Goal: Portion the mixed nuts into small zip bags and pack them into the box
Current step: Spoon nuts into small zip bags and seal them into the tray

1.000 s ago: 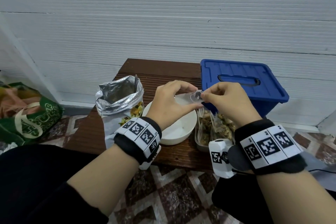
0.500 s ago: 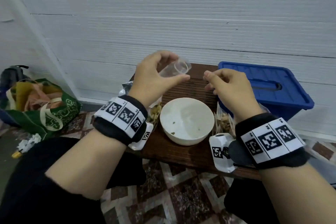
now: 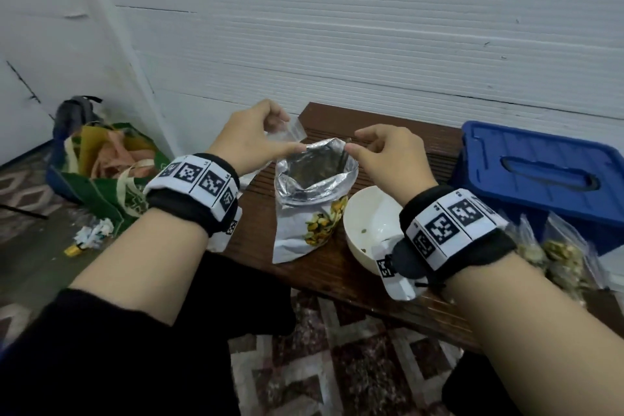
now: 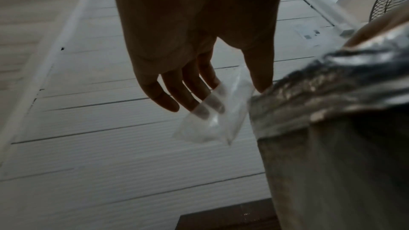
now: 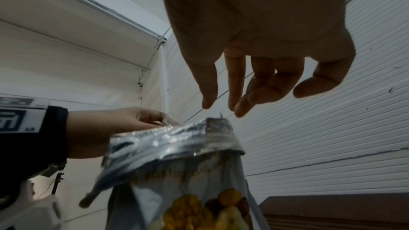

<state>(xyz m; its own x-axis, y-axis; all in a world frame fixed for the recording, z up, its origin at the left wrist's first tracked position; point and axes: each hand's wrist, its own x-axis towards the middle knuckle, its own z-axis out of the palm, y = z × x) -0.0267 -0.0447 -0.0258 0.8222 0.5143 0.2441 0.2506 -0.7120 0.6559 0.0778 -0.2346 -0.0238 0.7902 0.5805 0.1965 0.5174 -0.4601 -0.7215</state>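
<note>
A silver foil bag of mixed nuts (image 3: pixel 314 186) stands open on the brown table (image 3: pixel 256 233); a dark handle sticks up inside its mouth. My left hand (image 3: pixel 293 142) holds an empty small clear zip bag (image 3: pixel 292 130) in its fingers, and its thumb touches the foil bag's left rim. In the left wrist view the zip bag (image 4: pixel 212 116) lies over the fingertips beside the foil bag (image 4: pixel 332 111). My right hand (image 3: pixel 354 145) hovers at the right rim, fingers loosely curled. In the right wrist view its fingertips (image 5: pixel 235 106) hang just above the foil bag (image 5: pixel 177 142), holding nothing.
A white bowl (image 3: pixel 364 213) with a few crumbs sits right of the foil bag. The blue lidded box (image 3: pixel 540 172) stands at the right, with filled zip bags (image 3: pixel 553 253) in front of it. A green cloth bag (image 3: pixel 111 179) lies on the floor at left.
Both hands have left the filled bags at the right. The left hand carried the empty zip bag over to the foil bag's mouth, and the right hand followed.
</note>
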